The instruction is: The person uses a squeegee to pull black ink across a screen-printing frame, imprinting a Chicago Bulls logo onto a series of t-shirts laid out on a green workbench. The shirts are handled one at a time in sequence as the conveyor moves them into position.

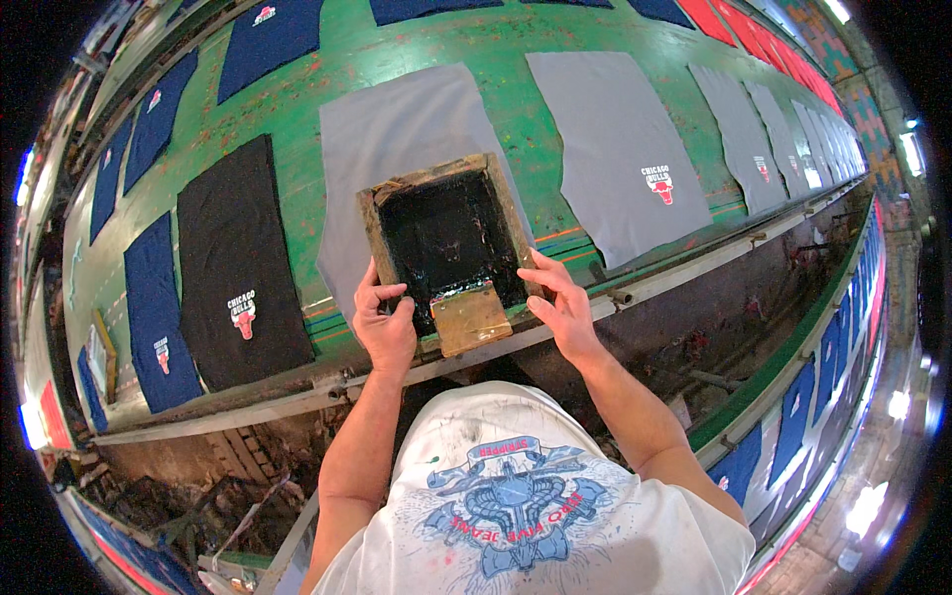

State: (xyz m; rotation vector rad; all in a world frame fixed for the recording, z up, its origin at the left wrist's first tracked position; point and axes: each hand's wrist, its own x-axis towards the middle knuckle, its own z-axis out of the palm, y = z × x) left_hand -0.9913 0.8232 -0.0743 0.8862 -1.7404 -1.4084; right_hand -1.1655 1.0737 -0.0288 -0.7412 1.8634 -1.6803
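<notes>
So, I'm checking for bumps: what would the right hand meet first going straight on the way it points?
Most likely the wooden frame: the right hand points forward and left at its right side, and seems to be gripping it there.

Head cam, wide fisheye, left one of a side-by-side pair. Looks down and forward from the wearer's head. Near: shirt front (506, 496) fills bottom centre. Mid-frame, close: left hand (387, 322), right hand (558, 305), wooden frame (436, 176). Far: green tabletop (511, 109), edges bowing left and right. Rim's dark.
</notes>
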